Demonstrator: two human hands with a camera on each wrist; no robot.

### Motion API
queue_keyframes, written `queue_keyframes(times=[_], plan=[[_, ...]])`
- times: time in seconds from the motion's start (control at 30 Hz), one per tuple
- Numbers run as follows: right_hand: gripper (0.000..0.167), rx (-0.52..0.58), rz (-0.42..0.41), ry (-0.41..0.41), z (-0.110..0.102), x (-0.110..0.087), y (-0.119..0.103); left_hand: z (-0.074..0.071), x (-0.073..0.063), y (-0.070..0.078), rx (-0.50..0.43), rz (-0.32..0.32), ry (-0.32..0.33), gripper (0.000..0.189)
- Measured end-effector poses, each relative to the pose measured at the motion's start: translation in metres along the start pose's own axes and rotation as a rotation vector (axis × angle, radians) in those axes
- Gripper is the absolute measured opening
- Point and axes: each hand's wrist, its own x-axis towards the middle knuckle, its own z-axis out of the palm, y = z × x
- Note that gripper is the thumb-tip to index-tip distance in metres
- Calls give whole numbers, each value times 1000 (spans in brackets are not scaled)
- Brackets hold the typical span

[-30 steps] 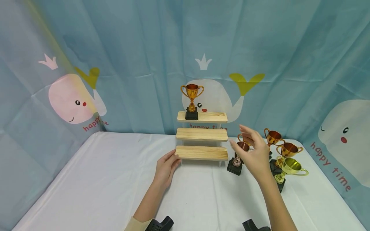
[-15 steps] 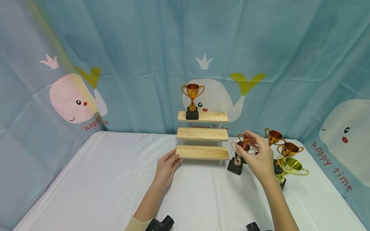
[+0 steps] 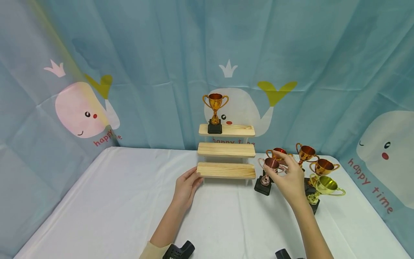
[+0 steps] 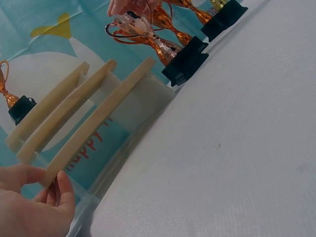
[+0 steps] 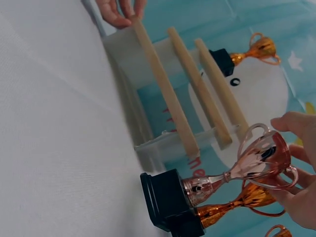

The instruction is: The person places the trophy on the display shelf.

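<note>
A three-tier wooden display stand (image 3: 226,170) stands against the curtain. My left hand (image 3: 187,187) pinches the left end of its lowest board, seen up close in the left wrist view. On the top board, toward the left, stands a gold trophy (image 3: 215,108) with a black base. My right hand (image 3: 289,180) reaches from the right to a rose-gold trophy (image 5: 261,158), its thumb and fingers curved round the cup. That trophy's black base (image 3: 263,186) rests on the table, just right of the stand. Another orange-gold trophy (image 5: 254,196) is close behind it, partly hidden.
To the right of my right hand, more trophies are grouped: orange-gold ones (image 3: 324,167) and a yellow-gold one (image 3: 326,185) in front. White cloth (image 3: 129,208) covers the table. A blue curtain (image 3: 155,72) with whale prints hangs behind.
My right hand has come down to the rose-gold trophy, and the gap between its thumb and fingers has narrowed around the cup. The left hand stays on the stand.
</note>
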Motion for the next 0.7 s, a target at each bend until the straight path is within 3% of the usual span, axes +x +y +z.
queue_keyframes(times=[0.7], plan=[[54,-43,75,-30,8,-2,11,-1,0,-1,-2,-1,-1,47]])
